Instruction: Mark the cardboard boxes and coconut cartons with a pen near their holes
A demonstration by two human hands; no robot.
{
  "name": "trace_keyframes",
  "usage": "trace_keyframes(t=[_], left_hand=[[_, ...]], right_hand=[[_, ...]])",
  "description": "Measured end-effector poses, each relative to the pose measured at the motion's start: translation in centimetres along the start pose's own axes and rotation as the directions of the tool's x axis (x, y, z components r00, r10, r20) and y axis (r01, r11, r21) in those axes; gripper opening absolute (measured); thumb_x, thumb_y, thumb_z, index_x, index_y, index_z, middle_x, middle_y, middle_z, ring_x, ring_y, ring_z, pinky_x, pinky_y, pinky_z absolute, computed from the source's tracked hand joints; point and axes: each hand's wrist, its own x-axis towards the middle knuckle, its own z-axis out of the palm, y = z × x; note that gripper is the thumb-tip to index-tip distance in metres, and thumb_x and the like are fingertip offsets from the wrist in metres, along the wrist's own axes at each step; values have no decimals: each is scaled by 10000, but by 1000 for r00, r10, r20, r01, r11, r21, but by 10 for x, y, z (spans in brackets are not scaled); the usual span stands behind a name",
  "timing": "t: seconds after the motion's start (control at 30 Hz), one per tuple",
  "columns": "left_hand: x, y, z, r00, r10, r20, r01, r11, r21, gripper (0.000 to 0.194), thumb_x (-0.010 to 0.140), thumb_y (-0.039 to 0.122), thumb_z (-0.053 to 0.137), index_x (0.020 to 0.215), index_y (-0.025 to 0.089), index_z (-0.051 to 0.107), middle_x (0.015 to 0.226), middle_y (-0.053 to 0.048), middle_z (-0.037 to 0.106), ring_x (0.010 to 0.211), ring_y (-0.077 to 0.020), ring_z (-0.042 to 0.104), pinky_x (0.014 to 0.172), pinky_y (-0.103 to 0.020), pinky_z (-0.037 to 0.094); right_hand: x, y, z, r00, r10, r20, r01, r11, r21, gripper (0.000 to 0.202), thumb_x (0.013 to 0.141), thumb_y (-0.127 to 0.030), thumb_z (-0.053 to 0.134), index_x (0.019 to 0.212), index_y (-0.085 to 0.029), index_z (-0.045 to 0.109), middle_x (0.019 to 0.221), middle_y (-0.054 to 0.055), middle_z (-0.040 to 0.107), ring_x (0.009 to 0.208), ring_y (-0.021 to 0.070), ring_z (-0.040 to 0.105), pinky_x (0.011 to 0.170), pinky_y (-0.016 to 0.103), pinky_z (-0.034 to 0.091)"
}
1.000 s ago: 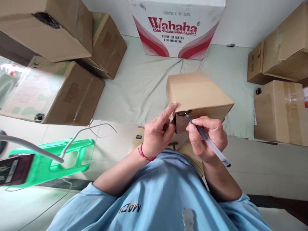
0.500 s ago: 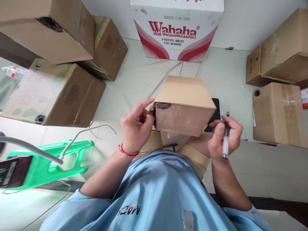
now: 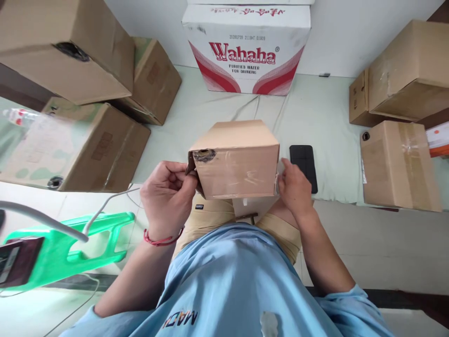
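A small brown cardboard box [image 3: 238, 171] is held up at the table's near edge, above my lap. It has a torn, dark-edged hole at its upper left corner. At its left end my left hand [image 3: 168, 194] pinches the flap between thumb and fingers. My right hand [image 3: 294, 187] is at the box's right end, its forefinger stretched along the edge and the other fingers curled. What those curled fingers hold, if anything, is hidden; no pen shows. A black phone [image 3: 303, 168] lies flat just beyond the right hand.
A white and red Wahaha carton [image 3: 247, 51] stands at the back of the cloth-covered table [image 3: 329, 121]. Brown cartons are stacked at the left [image 3: 108, 140] and right [image 3: 396, 164]. On the left, a green stool [image 3: 105, 229] stands low, with a grey cable [image 3: 45, 213] above it.
The box has shifted left with my left hand still on its flap. My right hand has moved left against the box's right end, and the pen it held is out of sight. The phone is uncovered.
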Motion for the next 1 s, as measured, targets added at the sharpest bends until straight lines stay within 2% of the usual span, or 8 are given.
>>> trace_keyframes(t=[0.1, 0.23, 0.37, 0.57, 0.73, 0.83, 0.93, 1.0], left_hand=[[-6, 6, 5, 999, 17, 27, -16, 1000, -20, 114, 817, 124, 746, 871, 223, 733, 618, 41, 683, 476, -91, 601, 406, -171, 417], [-16, 9, 9, 998, 46, 52, -47, 999, 18, 99, 826, 138, 750, 895, 207, 732, 609, 59, 641, 468, -71, 548, 418, -167, 405], [-25, 10, 14, 992, 84, 92, -88, 996, 32, 110, 843, 139, 724, 934, 200, 732, 630, 66, 637, 484, -69, 544, 446, -173, 413], [-30, 14, 13, 985, 101, 138, -108, 993, 41, 70, 851, 153, 692, 906, 195, 706, 599, 73, 595, 455, -75, 534, 428, -185, 397], [-33, 8, 14, 986, 95, 135, -101, 994, 39, 81, 856, 143, 684, 913, 199, 672, 607, 81, 569, 457, -69, 510, 448, -192, 381], [-32, 0, 20, 987, 128, 97, -130, 991, 24, 85, 892, 146, 681, 926, 207, 634, 631, 78, 557, 492, -73, 511, 488, -199, 394], [-27, -6, 28, 974, 222, 34, -224, 974, 45, 24, 976, 197, 657, 986, 207, 637, 730, 51, 588, 561, -80, 517, 538, -203, 424], [-24, -8, 33, 945, 325, 16, -326, 943, 74, 76, 1047, 262, 616, 1056, 206, 666, 850, 3, 639, 703, -116, 585, 618, -221, 488]], right_hand=[[-7, 19, 0, 972, 138, -188, -148, 988, -40, 730, 1016, -428, 642, 1638, -107, 439, 1424, 261, 622, 1303, 408, 551, 1082, 591, 506], [-21, 36, 2, 944, 290, -154, -307, 947, -95, 920, 957, -519, 717, 1647, -21, 369, 1639, 347, 466, 1468, 494, 429, 1171, 683, 430], [-20, 33, -3, 915, 383, -128, -396, 913, -99, 844, 941, -472, 689, 1592, 1, 433, 1491, 353, 569, 1345, 488, 515, 1106, 647, 466], [-20, 36, -18, 891, 450, -57, -453, 887, -85, 838, 757, -476, 780, 1426, -16, 570, 1279, 296, 588, 1248, 475, 550, 1087, 619, 469], [-54, 56, -23, 867, 496, 45, -498, 866, 39, 1036, 658, -585, 806, 1507, -79, 497, 1394, 282, 535, 1151, 410, 633, 978, 560, 557], [-71, 64, -25, 855, 510, 92, -518, 845, 133, 1023, 630, -618, 805, 1475, -119, 517, 1420, 274, 575, 1198, 411, 647, 1019, 563, 555], [-84, 62, -28, 841, 540, 18, -515, 790, 333, 965, 635, -604, 825, 1448, -174, 531, 1328, 198, 667, 1192, 380, 679, 1060, 561, 552], [-91, 51, -34, 843, 528, -99, -419, 761, 495, 959, 651, -591, 859, 1457, -199, 518, 1280, 155, 684, 1156, 345, 701, 1057, 548, 561]])
